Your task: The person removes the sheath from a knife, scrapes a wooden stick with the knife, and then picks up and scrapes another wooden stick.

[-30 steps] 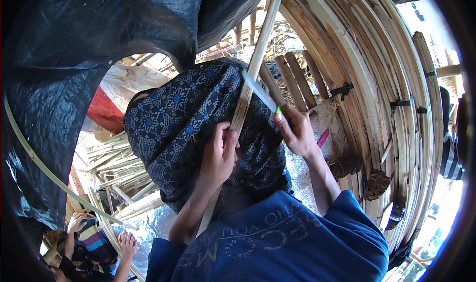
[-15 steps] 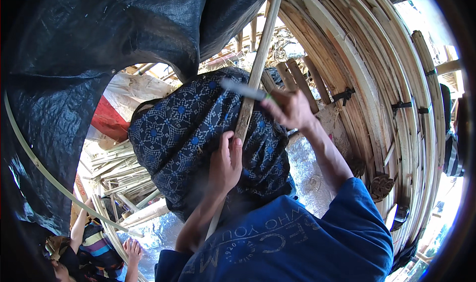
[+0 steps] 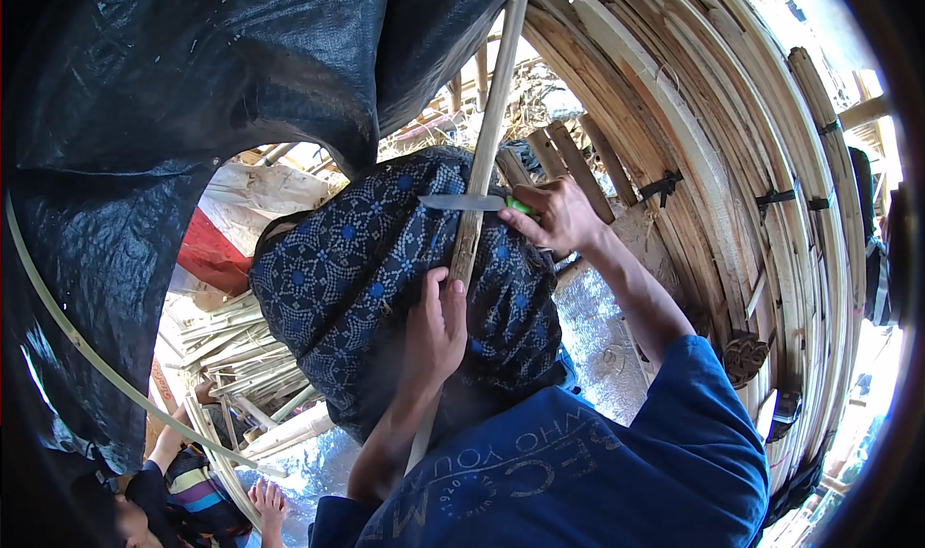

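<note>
Pale wooden strip (image 3: 488,153) is running lengthwise over the patterned cloth (image 3: 356,259), its top end reaching between black tarp (image 3: 241,66) and bound slats (image 3: 713,143). Left hand (image 3: 436,331) is clamping the strip, thumb and fingers around it; right hand (image 3: 559,216) is gripping the knife (image 3: 477,202) by its green handle (image 3: 518,204). Blade is crossing the strip, tip jutting left over cloth; can't tell if the edge is touching. Bare strip is separating blade and left hand. Versus half a second ago: blade is lying more level, left hand is keeping its hold.
</note>
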Motion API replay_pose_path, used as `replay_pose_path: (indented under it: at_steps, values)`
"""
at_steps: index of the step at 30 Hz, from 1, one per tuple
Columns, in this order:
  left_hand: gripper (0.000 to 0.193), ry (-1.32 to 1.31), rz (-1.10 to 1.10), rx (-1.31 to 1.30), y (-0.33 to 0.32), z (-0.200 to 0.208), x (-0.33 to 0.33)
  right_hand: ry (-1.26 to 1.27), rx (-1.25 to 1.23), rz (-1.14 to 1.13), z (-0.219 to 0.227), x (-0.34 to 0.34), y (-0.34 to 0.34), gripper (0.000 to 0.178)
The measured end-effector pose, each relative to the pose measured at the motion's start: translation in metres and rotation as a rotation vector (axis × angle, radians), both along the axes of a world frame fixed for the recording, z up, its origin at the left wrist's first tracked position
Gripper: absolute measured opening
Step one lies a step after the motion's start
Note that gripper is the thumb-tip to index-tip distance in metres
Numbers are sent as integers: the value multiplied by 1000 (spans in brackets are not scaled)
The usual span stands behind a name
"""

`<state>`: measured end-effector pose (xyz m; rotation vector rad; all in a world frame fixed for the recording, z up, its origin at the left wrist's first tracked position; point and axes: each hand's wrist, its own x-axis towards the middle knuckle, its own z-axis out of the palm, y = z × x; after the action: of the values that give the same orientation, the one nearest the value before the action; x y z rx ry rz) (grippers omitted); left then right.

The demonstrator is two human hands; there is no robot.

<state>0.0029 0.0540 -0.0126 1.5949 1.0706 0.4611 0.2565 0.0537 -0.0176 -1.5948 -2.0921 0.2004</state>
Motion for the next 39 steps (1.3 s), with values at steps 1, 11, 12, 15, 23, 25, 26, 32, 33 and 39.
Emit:
replay_pose_path:
  at_steps: [1,11,12,15,23,25,26,32,33,39]
  values:
    - [26,-25,10,1,2,-1,1,83,-28,-38,-4,-3,-1,49]
    - [26,-24,8,60,1,-4,1,154,9,14,-19,-18,-15,50]
    - [25,-10,2,14,2,1,3,74,120,46,-17,-18,-16,49]
    - [24,36,-5,-11,-1,7,2,197,15,-241,-20,2,-5,44]
    - [27,-18,1,64,-2,-5,0,181,-79,-239,-10,-1,1,46]
    - [26,-33,-4,45,-1,0,0,168,-59,-246,-9,14,9,49]
    - [26,-36,-6,47,0,-2,1,139,-41,-189,-6,16,9,51]
    - [26,-31,-8,65,1,0,-1,42,16,-140,-3,2,6,48]
    - [26,-14,-20,-5,2,4,0,66,-17,-127,-5,0,5,46]
    - [26,-26,-11,9,2,0,1,227,16,-207,-21,5,-3,50]
